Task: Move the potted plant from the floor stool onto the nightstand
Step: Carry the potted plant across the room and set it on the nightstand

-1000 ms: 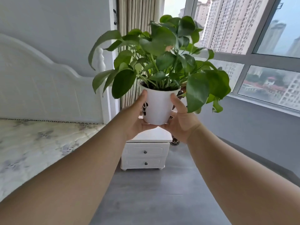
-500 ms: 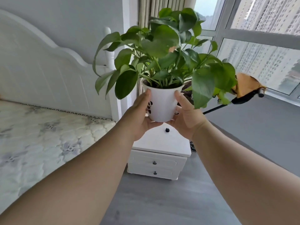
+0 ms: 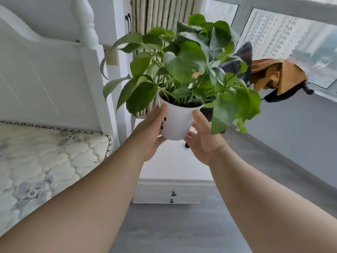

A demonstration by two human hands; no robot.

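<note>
Both hands cup the white pot of the potted plant [image 3: 176,121] from either side, the left hand [image 3: 151,132] on its left wall and the right hand [image 3: 204,137] on its right. The plant hangs upright in the air above the white nightstand [image 3: 171,190], not touching its top surface, with the bed [image 3: 45,157] to the left.

Both hands, left hand [image 3: 148,132] and right hand [image 3: 204,138], cup the potted plant [image 3: 176,119] above the nightstand [image 3: 171,168].
</note>
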